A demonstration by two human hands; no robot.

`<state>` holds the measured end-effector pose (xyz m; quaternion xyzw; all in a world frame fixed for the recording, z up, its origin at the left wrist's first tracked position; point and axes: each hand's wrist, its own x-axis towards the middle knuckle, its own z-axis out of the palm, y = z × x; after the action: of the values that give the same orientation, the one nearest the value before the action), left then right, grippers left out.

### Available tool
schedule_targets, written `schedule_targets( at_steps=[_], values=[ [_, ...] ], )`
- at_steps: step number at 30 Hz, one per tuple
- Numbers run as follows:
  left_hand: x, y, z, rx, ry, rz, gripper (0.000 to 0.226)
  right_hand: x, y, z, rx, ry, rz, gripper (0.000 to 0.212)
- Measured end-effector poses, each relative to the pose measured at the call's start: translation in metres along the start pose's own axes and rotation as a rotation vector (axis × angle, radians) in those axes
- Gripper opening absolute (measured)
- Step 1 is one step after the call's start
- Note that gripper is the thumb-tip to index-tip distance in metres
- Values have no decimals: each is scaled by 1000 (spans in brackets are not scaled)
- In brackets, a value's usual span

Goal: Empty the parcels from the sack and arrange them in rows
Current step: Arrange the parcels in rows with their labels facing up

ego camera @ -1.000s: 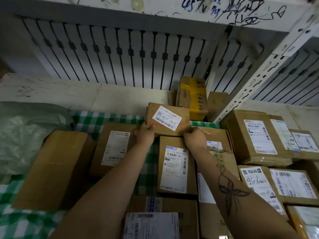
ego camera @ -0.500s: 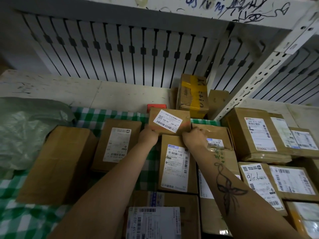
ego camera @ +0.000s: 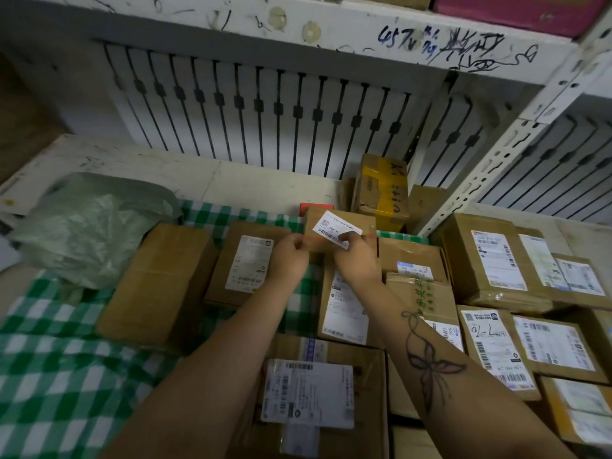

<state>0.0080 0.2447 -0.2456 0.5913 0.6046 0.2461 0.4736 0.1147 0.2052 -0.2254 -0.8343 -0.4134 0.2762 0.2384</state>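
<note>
- The left hand (ego camera: pixel 288 256) is curled closed on the near left edge of a small cardboard parcel (ego camera: pixel 341 231), fingers tucked under.
- The right hand (ego camera: pixel 356 256) grips the same parcel at its near right side, its thumb lying over the lower corner of the white barcode label (ego camera: pixel 336 228). The forearm behind it carries a dark butterfly tattoo (ego camera: pixel 430 366).
- The small parcel sits at the far end of the middle row, just above a longer labelled box (ego camera: pixel 346 306); whether it rests on that box or is lifted clear cannot be told.
- Brown cardboard boxes with white shipping labels lie flat in rows on a green-and-white checked cloth (ego camera: pixel 66 369); a plain unlabelled box (ego camera: pixel 159 279) lies at the left.
- A crumpled greenish woven sack (ego camera: pixel 89 226) slumps at the far left of the cloth; what is inside it cannot be seen.
- A box bound in yellow tape (ego camera: pixel 381 190) stands upright at the back, beside a perforated white metal shelf post (ego camera: pixel 490 167).
</note>
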Motion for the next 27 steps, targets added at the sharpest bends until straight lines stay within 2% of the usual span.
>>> schedule_targets(
  at_steps=[5,8,10,12,13,15,19,27],
  values=[
    [-13,-11,-17,10,184,24,28,-20,-19,13,146,-60,-60,31],
    [-16,-25,-33,51,265,-70,41,-33,-33,26,274,-129,-31,23],
    [-18,-34,-43,89,290,-138,48,-41,-40,35,425,-225,84,25],
    [-20,-44,-52,92,308,-193,54,-50,-48,43,596,-355,253,17],
    [-21,-48,-55,87,310,-225,57,-54,-51,47,629,-403,321,9],
    [-21,-57,-60,61,296,-282,61,-57,-53,55,626,-464,394,10],
    [-15,-71,-67,42,248,-338,62,-57,-52,65,621,-486,438,36],
    [-9,-73,-69,66,147,-449,71,-46,-48,81,672,-488,494,38]
  ],
)
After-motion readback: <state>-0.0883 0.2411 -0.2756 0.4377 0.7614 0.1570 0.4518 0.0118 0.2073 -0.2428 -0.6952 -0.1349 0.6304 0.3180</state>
